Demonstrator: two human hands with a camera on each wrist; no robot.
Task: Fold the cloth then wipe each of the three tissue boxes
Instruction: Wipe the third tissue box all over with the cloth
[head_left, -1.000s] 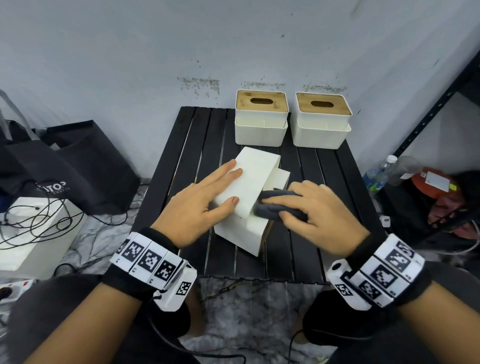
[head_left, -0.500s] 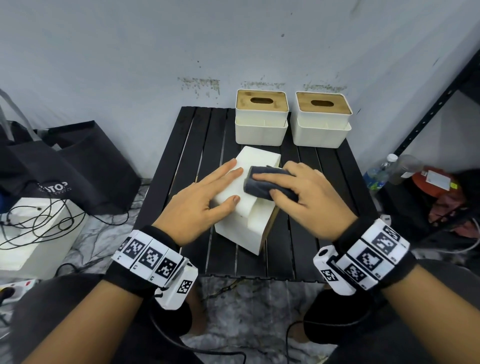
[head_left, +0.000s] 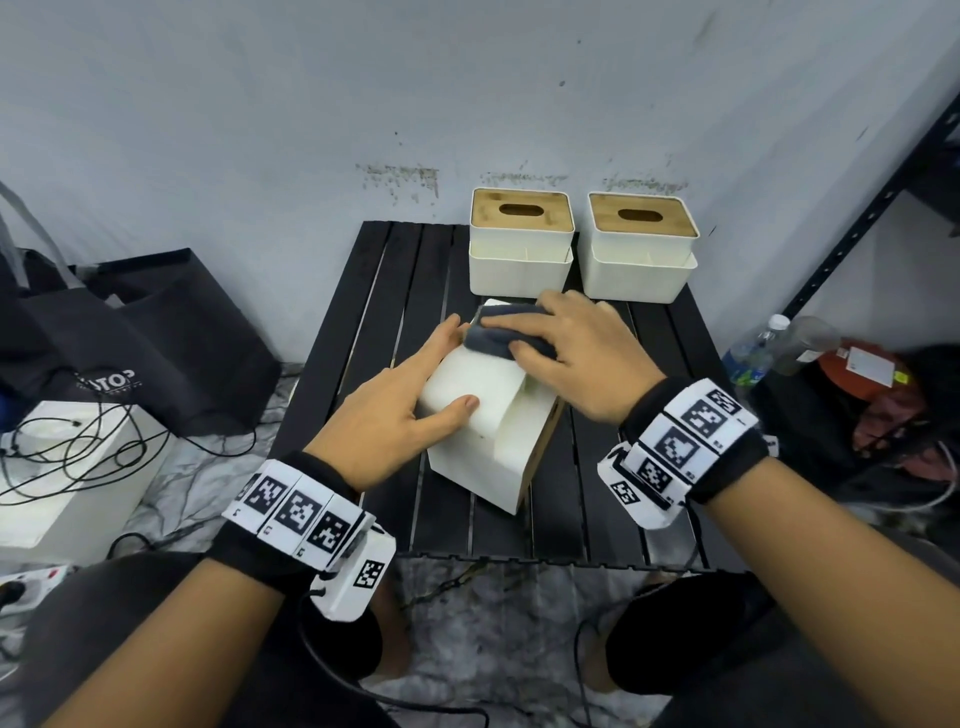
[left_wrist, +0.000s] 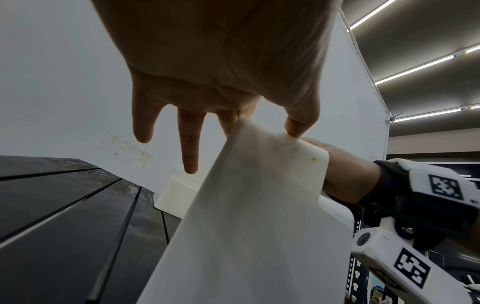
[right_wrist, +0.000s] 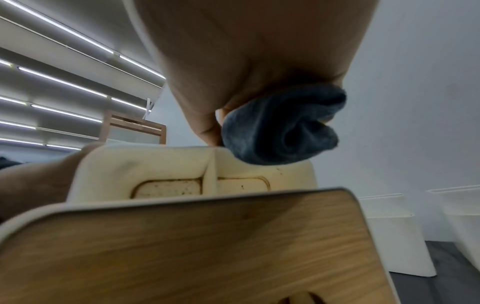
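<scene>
A white tissue box lies tipped on its side in the middle of the black slatted table, its wooden lid facing right. My left hand rests flat on its upper face with straight fingers, the thumb on the box edge. My right hand grips a folded dark grey cloth and presses it on the far end of that box; the cloth is bunched under the fingers. Two more white boxes with wooden lids stand upright at the back, one left and one right.
A black bag and a white box with cables sit on the floor at left. At right stand a dark shelf frame, a water bottle and red items. The wall is right behind the table.
My right hand has slid the cloth along the tipped box away from me, from its near right part to its far end. The left hand has stayed on the box.
</scene>
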